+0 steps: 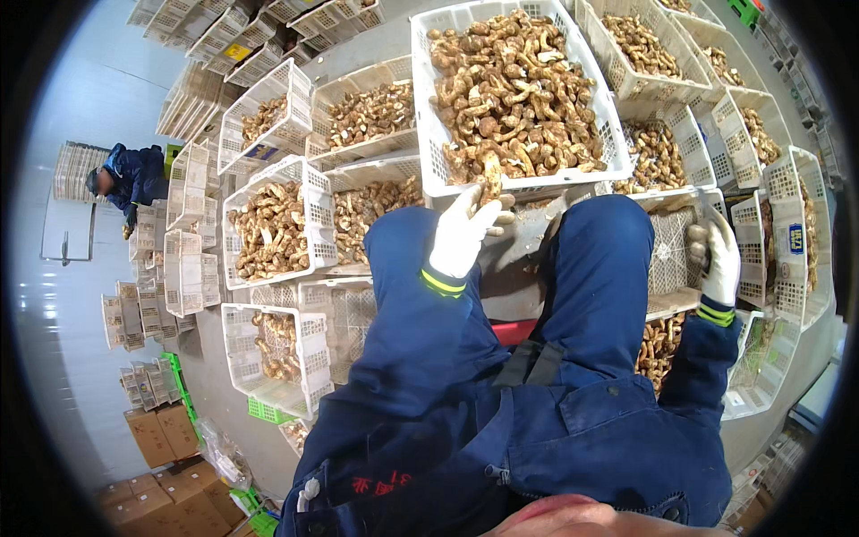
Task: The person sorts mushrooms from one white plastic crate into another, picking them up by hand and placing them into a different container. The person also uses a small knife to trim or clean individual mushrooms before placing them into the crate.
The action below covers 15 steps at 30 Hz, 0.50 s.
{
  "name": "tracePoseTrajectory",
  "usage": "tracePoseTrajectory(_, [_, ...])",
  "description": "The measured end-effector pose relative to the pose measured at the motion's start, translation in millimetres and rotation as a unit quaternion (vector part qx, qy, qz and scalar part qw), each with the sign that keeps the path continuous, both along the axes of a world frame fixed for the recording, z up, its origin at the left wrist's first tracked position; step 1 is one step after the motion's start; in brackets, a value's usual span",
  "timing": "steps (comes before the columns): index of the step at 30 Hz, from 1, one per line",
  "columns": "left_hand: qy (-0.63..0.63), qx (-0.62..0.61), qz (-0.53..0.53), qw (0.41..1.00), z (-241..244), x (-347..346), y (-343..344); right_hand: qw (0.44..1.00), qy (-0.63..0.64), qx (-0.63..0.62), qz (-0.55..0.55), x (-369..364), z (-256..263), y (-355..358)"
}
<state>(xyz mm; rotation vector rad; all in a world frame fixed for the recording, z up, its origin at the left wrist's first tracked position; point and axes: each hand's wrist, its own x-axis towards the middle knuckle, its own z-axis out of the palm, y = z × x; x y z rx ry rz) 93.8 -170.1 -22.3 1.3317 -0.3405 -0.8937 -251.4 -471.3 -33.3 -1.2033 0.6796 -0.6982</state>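
My left hand (464, 228), in a white glove, holds a brown mushroom (492, 176) by its fingertips at the near rim of a large white plastic crate (520, 182). That crate is heaped with mushrooms (517, 101). My right hand (717, 252), in a white glove with soiled fingertips, is over a crate (668, 248) by my right knee, whose mesh bottom shows. Its fingers are bent and partly blurred; whether something is between them I cannot tell. Another crate (267, 276) of mushrooms stands left of my knees.
Crates of mushrooms surround me, among them one at the lower left (231, 349) and one at the upper right (624, 87). Stacked crates (184, 262) and cardboard boxes (178, 510) stand further left. A co-worker (137, 176) in dark clothing is at the far left.
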Motion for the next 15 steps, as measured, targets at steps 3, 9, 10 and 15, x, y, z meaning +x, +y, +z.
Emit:
tracePoseTrajectory(3, [-0.025,0.013,0.0,1.0,4.9,-4.0,7.6,0.977,0.041,-0.015,0.209,138.9,61.4,71.9])
tracePoseTrajectory(9, [-0.021,0.003,0.044,0.999,8.2,-4.9,27.9,0.944,0.064,-0.139,0.292,255.4,51.8,155.1])
tracePoseTrajectory(10, [-0.006,-0.004,0.045,0.999,7.3,-5.0,28.4,0.939,0.138,-0.138,0.284,254.6,47.6,156.7])
tracePoseTrajectory(15, [-0.019,-0.012,0.036,0.999,3.2,-4.7,23.1,0.933,0.159,-0.178,0.27,248.4,40.3,153.7])
